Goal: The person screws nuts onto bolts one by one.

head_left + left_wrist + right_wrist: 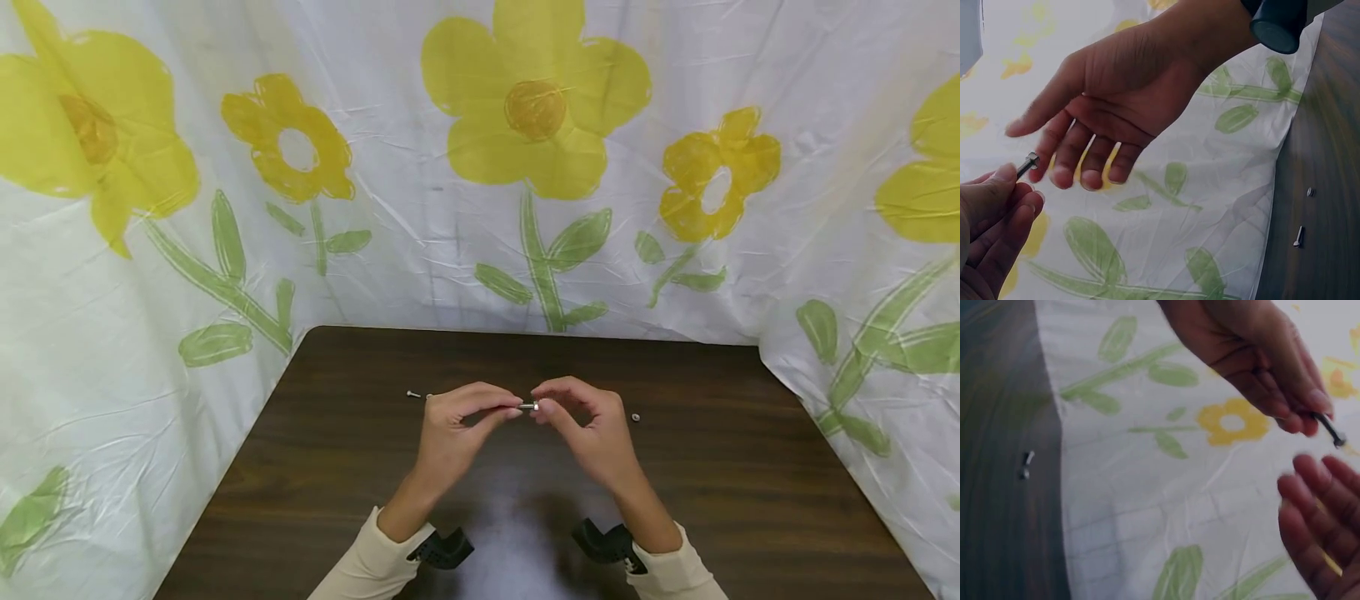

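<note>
My left hand (453, 421) pinches a small metal bolt (527, 407) between thumb and fingers, above the dark table. In the left wrist view the bolt (1026, 165) sticks out of the fingertips, a wider hexagonal piece at its free end. That end points toward my right hand (600, 425). Around it the right hand's thumb and fingers are spread, relaxed rather than closed on the bolt, as both wrist views show. In the right wrist view the right fingers (1325, 512) lie just below the bolt's end (1339, 441).
Left of my left hand, another small bolt (413, 393) lies on the table (337, 467). A nut (635, 417) is to the right of my right hand. The left wrist view has a nut (1310, 192) near a bolt (1298, 237). A flowered cloth (420, 250) hangs around the table.
</note>
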